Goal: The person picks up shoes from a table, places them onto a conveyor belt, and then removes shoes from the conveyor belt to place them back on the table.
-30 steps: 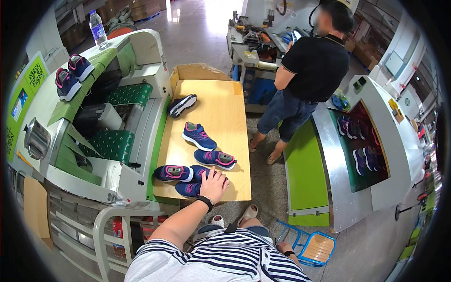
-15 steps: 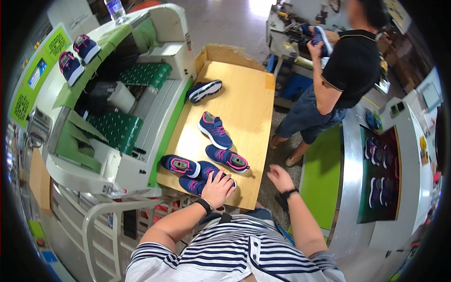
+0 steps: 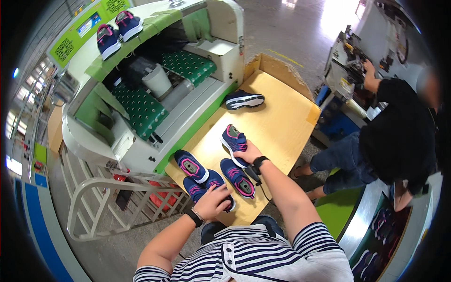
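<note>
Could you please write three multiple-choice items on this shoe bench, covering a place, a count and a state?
1. Where does the dark shoe with the white sole lie?
A on the wooden table
B on the floor
C on the green machine

2. How many shoes sit on the machine's top shelf?
A none
B two
C five

3. What is the right hand doing?
A hanging free
B gripping a blue and pink shoe
C holding a bottle

Answers: 1 A, it rests on the board's far end. 2 B, a pair stands there. 3 B, its fingers close on the shoe.
</note>
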Demonstrator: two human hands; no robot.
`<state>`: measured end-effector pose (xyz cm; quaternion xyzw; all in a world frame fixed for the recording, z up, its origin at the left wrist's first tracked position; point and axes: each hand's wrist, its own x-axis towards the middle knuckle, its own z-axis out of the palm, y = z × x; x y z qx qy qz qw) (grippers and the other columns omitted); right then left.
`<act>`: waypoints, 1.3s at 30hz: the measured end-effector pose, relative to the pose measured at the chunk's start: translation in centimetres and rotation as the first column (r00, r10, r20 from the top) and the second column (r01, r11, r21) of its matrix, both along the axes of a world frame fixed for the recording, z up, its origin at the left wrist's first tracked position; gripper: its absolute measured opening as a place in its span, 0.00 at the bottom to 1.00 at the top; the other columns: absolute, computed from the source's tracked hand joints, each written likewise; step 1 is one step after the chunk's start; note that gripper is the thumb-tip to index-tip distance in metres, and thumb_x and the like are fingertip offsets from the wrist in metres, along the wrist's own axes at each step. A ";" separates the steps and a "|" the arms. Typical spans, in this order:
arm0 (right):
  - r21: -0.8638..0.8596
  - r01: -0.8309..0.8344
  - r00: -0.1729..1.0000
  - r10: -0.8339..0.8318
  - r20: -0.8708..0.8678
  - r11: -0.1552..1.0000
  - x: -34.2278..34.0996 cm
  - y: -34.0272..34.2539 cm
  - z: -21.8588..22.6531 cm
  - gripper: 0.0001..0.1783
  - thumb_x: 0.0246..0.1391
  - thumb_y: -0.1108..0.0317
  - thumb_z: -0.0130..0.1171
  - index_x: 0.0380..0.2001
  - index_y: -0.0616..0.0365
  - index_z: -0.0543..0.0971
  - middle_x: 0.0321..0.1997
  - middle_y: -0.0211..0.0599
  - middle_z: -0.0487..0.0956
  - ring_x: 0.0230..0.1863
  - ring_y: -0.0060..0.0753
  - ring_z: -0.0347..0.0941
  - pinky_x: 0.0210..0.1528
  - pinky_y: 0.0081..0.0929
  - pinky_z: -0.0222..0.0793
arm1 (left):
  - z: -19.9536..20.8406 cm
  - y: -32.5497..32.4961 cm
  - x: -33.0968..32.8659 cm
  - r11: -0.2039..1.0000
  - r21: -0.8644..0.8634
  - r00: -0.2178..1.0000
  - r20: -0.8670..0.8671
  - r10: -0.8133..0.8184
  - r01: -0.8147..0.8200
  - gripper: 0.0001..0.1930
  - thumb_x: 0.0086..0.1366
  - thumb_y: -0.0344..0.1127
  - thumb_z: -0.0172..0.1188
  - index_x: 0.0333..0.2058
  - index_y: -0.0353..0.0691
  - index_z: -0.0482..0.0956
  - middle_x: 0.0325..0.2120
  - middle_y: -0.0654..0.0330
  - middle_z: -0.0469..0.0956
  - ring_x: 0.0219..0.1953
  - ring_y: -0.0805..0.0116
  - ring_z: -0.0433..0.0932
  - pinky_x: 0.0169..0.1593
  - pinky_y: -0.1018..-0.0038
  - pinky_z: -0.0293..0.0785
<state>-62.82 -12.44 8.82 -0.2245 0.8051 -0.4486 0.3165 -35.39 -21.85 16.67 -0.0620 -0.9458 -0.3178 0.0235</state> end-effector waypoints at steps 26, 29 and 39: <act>-0.457 -0.017 0.999 0.035 0.031 0.889 4.7 -1.3 13.4 0.42 0.51 0.76 0.65 0.65 0.59 0.54 0.60 0.49 0.67 0.60 0.40 0.67 0.62 0.37 0.63 | 11.6 -28.2 -12.1 0.071 0.556 -0.032 -0.174 0.984 -0.828 0.41 0.57 0.42 0.66 0.64 0.28 0.57 0.61 0.36 0.61 0.62 0.40 0.63 0.65 0.61 0.61; -0.648 -0.203 0.953 -0.003 -0.302 0.734 -0.1 -9.5 20.9 0.40 0.50 0.74 0.66 0.63 0.59 0.57 0.60 0.47 0.68 0.61 0.41 0.67 0.64 0.38 0.61 | 12.1 -28.5 -11.4 0.244 0.627 0.216 -0.121 0.969 -0.740 0.45 0.55 0.45 0.68 0.63 0.25 0.58 0.60 0.32 0.62 0.62 0.40 0.64 0.65 0.62 0.61; -0.291 -0.161 0.707 -0.096 -0.701 0.943 -5.8 -28.0 16.2 0.52 0.50 0.67 0.62 0.73 0.48 0.44 0.74 0.60 0.49 0.71 0.67 0.51 0.70 0.60 0.49 | 6.9 -4.1 -4.0 0.592 -0.043 0.593 -0.047 0.804 -0.805 0.43 0.58 0.40 0.65 0.69 0.39 0.54 0.71 0.38 0.38 0.72 0.36 0.39 0.70 0.44 0.35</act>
